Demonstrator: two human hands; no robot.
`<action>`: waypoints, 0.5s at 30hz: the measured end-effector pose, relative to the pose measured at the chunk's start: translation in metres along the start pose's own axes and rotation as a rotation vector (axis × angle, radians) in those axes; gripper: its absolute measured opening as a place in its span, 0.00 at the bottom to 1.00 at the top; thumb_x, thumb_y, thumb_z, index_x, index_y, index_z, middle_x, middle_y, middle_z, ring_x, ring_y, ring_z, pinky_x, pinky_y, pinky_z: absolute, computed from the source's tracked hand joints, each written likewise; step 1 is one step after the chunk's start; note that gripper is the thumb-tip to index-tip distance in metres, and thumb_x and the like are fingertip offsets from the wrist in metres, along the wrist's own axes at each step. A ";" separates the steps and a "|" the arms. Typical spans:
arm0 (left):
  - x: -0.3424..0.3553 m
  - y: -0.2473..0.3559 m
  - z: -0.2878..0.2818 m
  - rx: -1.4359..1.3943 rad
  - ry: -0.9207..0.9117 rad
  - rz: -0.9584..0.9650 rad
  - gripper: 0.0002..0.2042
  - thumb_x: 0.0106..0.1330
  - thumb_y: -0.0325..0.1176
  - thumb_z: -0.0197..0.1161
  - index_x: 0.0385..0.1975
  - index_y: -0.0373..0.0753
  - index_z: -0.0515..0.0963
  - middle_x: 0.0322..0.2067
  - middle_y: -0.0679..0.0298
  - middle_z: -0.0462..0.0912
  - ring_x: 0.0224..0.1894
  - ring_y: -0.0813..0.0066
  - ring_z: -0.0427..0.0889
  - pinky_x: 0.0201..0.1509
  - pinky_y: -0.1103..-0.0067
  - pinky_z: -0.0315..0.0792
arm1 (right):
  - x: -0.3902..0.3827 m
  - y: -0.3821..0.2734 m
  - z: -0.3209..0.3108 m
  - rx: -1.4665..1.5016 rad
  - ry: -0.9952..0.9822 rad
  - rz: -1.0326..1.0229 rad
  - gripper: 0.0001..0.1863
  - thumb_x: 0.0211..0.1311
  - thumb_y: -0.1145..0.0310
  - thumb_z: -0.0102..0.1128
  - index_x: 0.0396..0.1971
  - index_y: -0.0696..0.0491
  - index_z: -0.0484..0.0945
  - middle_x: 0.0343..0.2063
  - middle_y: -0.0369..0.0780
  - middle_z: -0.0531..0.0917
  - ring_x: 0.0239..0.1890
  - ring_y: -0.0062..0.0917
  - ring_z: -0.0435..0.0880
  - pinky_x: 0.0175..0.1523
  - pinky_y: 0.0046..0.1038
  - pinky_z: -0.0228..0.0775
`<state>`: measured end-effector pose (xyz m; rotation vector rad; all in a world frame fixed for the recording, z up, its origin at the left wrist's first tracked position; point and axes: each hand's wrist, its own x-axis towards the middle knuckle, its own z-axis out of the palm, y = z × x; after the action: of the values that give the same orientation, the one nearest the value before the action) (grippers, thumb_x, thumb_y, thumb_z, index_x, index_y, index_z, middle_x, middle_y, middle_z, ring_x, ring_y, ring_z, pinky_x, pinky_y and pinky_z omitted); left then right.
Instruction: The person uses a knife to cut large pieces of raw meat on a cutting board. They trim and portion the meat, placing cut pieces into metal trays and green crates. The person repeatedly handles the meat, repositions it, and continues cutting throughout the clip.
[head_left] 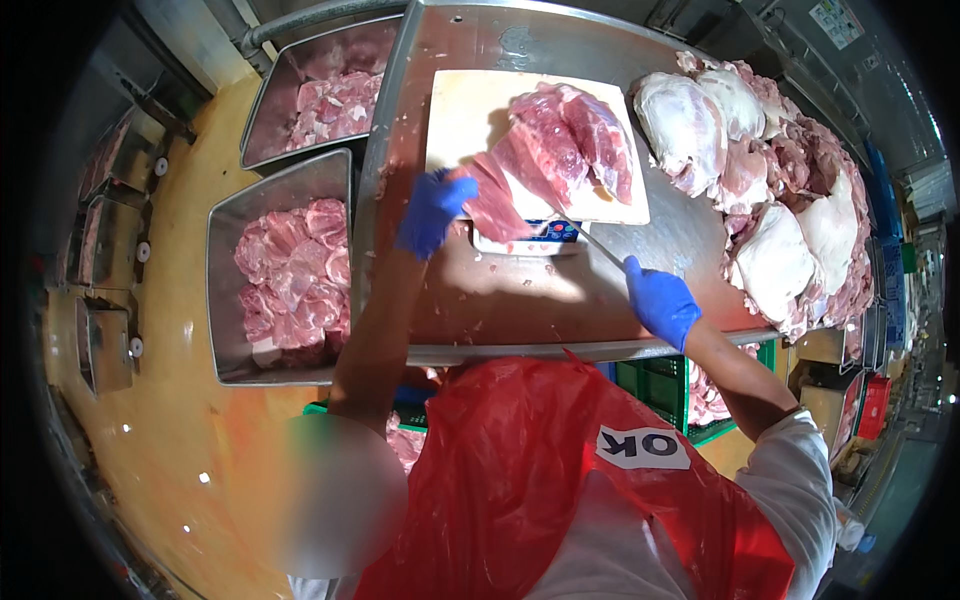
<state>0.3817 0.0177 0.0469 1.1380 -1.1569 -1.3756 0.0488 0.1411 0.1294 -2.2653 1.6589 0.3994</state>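
Observation:
My left hand (430, 212) in a blue glove grips a thin reddish meat slice (495, 205) at the left part of a cream cutting board (460, 105). My right hand (660, 305), also gloved, is closed on the handle of a long knife (600, 246), whose blade reaches up toward a large piece of raw meat (570, 140) on the board. Beneath the board's front edge shows a scale (500, 245) with a blue control panel (560, 232); the slice hangs over it.
The steel table (430, 310) carries a big heap of raw meat (770, 250) on the right. Two steel bins (222, 300) of meat stand left. Green crates (650, 380) sit below the front edge. More containers (105, 340) line the floor at far left.

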 end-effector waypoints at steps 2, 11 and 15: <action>-0.021 0.016 0.020 0.095 0.004 0.016 0.07 0.55 0.31 0.62 0.23 0.34 0.78 0.18 0.71 0.74 0.24 0.84 0.72 0.28 0.80 0.68 | -0.001 -0.006 0.001 0.050 0.101 -0.048 0.12 0.65 0.69 0.47 0.44 0.59 0.63 0.29 0.56 0.81 0.30 0.52 0.81 0.33 0.49 0.73; -0.059 -0.015 0.042 0.095 0.184 0.015 0.09 0.52 0.27 0.63 0.32 0.32 0.78 0.27 0.68 0.78 0.30 0.84 0.73 0.34 0.81 0.70 | 0.121 -0.109 -0.031 0.309 0.371 -0.052 0.10 0.66 0.70 0.44 0.41 0.61 0.67 0.32 0.56 0.82 0.35 0.51 0.83 0.39 0.45 0.75; -0.062 -0.026 0.044 0.087 0.235 -0.004 0.09 0.53 0.27 0.63 0.34 0.32 0.78 0.28 0.68 0.79 0.31 0.84 0.74 0.36 0.81 0.72 | 0.127 -0.119 -0.032 0.380 0.348 -0.011 0.10 0.66 0.71 0.43 0.41 0.61 0.67 0.34 0.57 0.82 0.39 0.51 0.83 0.44 0.44 0.74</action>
<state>0.3410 0.0851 0.0300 1.3255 -1.0525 -1.1681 0.2008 0.0515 0.1177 -2.1333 1.7007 -0.3105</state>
